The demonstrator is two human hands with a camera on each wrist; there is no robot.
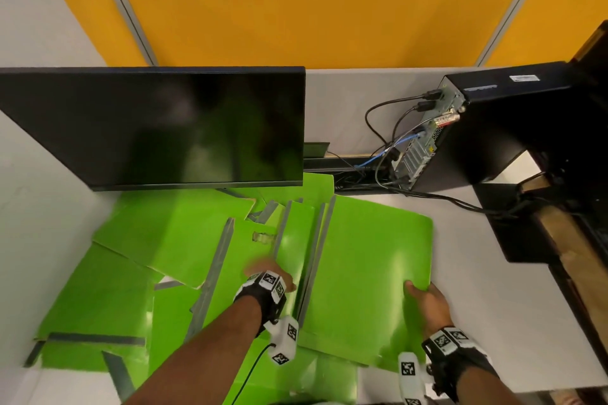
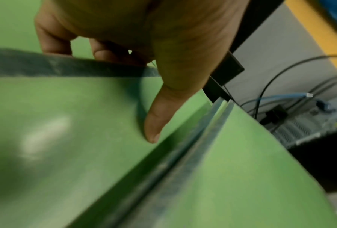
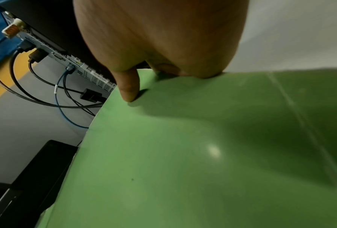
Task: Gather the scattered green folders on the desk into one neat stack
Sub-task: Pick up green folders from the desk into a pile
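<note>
Head view | right hand (image 1: 427, 302) pinches right folder (image 1: 368, 266) at its edge | left hand (image 1: 269, 279) fingers curl over middle folder (image 1: 292, 240) | advice: slide edges flush, keep both flat.

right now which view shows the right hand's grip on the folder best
The right wrist view: the right hand pinches the folder edge, thumb on top. The head view shows the hand smaller; the left wrist view misses it.

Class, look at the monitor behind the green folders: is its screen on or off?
Off. The monitor shows a dark screen with only faint reflections, some green from the folders lying below it.
</note>
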